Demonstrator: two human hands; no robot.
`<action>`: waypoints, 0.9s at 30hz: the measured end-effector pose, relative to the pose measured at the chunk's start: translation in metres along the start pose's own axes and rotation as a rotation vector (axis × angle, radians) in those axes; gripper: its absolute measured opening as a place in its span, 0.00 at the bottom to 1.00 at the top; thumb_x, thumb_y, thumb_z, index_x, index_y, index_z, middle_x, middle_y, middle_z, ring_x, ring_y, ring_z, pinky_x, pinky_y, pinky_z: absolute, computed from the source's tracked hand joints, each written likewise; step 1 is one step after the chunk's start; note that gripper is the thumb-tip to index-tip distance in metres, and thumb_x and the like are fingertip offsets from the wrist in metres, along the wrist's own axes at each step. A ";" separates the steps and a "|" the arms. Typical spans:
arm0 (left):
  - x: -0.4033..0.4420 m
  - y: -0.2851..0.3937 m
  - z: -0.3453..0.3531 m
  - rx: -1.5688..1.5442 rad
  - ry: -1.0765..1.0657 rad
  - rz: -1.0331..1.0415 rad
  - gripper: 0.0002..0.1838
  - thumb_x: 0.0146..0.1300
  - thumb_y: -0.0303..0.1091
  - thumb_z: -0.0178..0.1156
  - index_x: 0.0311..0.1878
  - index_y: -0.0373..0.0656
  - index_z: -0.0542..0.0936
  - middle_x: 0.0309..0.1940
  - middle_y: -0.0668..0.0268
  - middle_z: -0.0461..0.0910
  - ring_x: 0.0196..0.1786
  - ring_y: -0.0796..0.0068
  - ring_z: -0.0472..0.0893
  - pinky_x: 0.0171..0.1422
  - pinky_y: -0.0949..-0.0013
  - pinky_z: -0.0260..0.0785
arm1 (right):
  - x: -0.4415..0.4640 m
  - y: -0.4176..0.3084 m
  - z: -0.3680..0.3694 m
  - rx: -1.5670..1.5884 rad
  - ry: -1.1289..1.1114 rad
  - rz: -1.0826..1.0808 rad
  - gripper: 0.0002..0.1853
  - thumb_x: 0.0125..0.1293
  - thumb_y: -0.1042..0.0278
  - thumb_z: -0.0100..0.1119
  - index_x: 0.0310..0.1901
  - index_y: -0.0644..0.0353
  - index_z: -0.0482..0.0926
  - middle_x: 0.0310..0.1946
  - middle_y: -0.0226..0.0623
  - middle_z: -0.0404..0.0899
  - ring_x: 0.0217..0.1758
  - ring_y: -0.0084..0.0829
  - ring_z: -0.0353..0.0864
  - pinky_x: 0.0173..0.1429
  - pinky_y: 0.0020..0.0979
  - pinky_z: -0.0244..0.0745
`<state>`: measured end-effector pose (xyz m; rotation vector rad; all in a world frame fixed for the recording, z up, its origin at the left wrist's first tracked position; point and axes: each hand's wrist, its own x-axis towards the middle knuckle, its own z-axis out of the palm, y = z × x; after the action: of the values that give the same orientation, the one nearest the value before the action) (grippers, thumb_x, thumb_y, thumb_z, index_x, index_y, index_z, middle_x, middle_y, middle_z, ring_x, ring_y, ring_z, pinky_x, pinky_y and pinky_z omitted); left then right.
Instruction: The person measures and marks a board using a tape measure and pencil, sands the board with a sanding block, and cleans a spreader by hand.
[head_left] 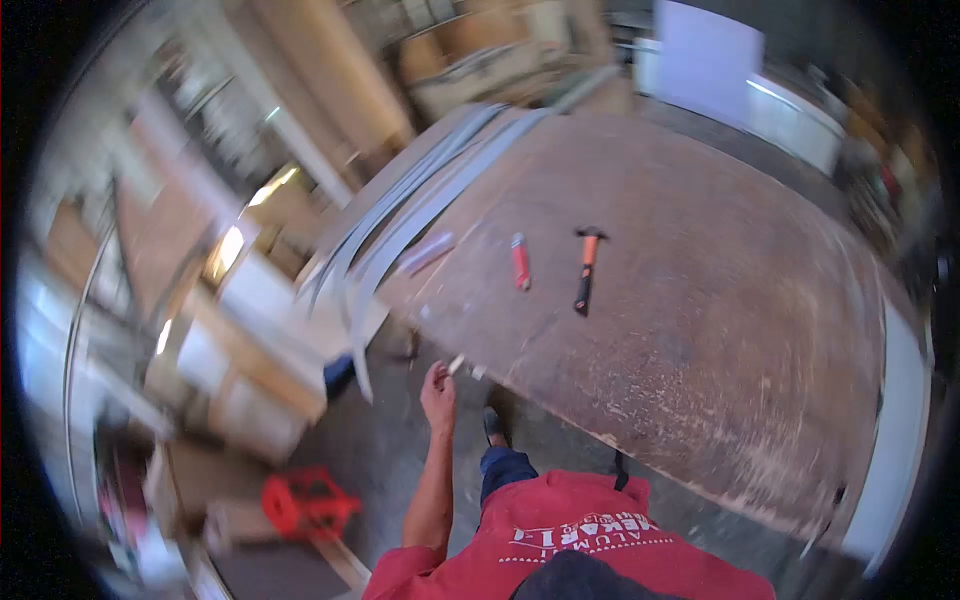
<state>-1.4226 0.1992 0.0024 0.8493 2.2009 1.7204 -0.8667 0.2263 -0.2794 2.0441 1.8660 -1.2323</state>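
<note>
My left hand (438, 396) is held low beside the table's near-left edge, arm stretched forward, with its fingers curled together. A small pale piece (456, 364) sits at the fingertips and looks pinched there, though blur hides its kind. Another little whitish piece (478, 372) is by the table edge just to the right. On the brown wooden tabletop (700, 300) lie a claw hammer (586, 270) with an orange and black handle and a red utility knife (521, 263). My right hand is out of sight.
Long grey strips (440, 195) lie across the table's left end and droop over its edge. Near them is a pale pinkish piece (428, 254). A red plastic stool (308, 503) stands on the floor at lower left, among boards and boxes (240, 400).
</note>
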 end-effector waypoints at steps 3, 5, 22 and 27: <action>0.139 -0.038 0.037 0.071 -0.149 0.071 0.29 0.61 0.28 0.60 0.67 0.38 0.71 0.60 0.54 0.76 0.62 0.61 0.76 0.62 0.65 0.70 | -0.042 -0.054 0.090 0.081 0.074 0.335 0.21 0.65 0.47 0.53 0.45 0.56 0.85 0.48 0.48 0.84 0.52 0.48 0.84 0.52 0.44 0.78; 0.213 -0.055 0.051 0.359 -0.225 0.229 0.36 0.59 0.28 0.62 0.72 0.38 0.63 0.67 0.50 0.68 0.69 0.55 0.69 0.69 0.58 0.64 | -0.071 -0.116 0.140 0.206 0.170 0.535 0.22 0.65 0.46 0.53 0.45 0.56 0.85 0.49 0.48 0.84 0.52 0.48 0.83 0.52 0.45 0.78; 0.443 -0.100 0.128 0.816 -0.786 0.872 0.31 0.57 0.47 0.63 0.55 0.30 0.75 0.52 0.49 0.76 0.50 0.54 0.76 0.55 0.54 0.69 | -0.256 -0.373 0.423 0.480 0.771 0.806 0.12 0.61 0.57 0.58 0.37 0.54 0.85 0.43 0.45 0.85 0.43 0.48 0.86 0.47 0.45 0.81; 0.406 -0.080 0.142 0.793 -0.707 0.821 0.29 0.58 0.47 0.63 0.55 0.32 0.76 0.50 0.52 0.76 0.49 0.56 0.76 0.53 0.55 0.69 | -0.302 -0.404 0.497 0.751 0.333 1.099 0.20 0.64 0.53 0.52 0.36 0.62 0.86 0.42 0.53 0.84 0.49 0.51 0.84 0.53 0.46 0.78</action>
<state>-1.7041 0.5313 -0.0438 2.3318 2.0557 0.4100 -1.4315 -0.1999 -0.2518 3.0289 0.0060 -1.3088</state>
